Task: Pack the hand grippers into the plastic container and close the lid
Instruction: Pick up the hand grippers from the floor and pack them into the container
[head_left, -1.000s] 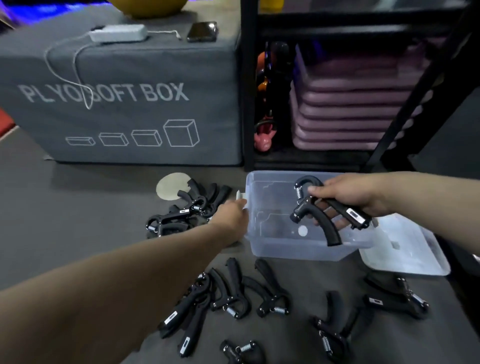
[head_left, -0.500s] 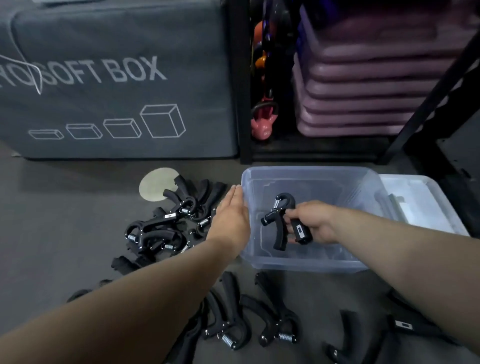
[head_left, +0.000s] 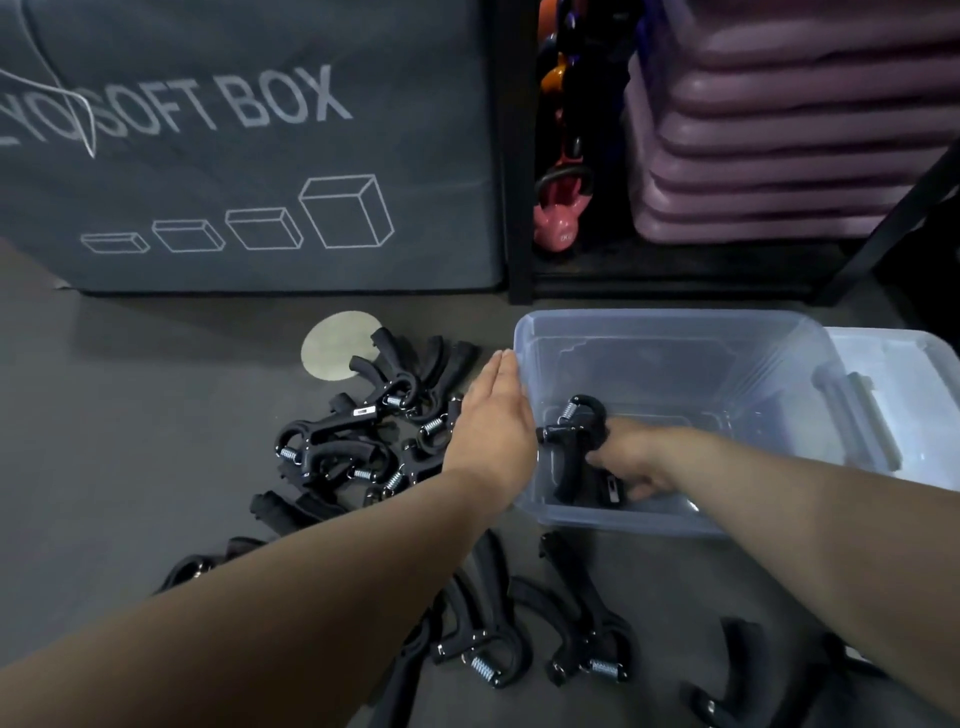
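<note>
A gripper (head_left: 571, 436) is held low inside the container (head_left: 675, 318), which is braced from the side.

The right hand (head_left: 631, 460) is curled round one handle of the gripper, near the container's bottom at its 8 o'clock corner. The left hand (head_left: 493, 415) is laid flat, fingers straight, against the outside of the wall at 9 o'clock. The gripper is judged stiff, fairly light and not fragile, with padded handles that should not slip. It is best taken by a handle, since the spring and loop end may snag on others. The thin clear container is judged light and apt to slide. A tangled pile (head_left: 353, 441) lies on the floor (head_left: 130, 415) at 9 o'clock of the container, loose grippers (head_left: 524, 639) lie at 6 o'clock, and the lid (head_left: 914, 374) is set at 3 o'clock.
</note>
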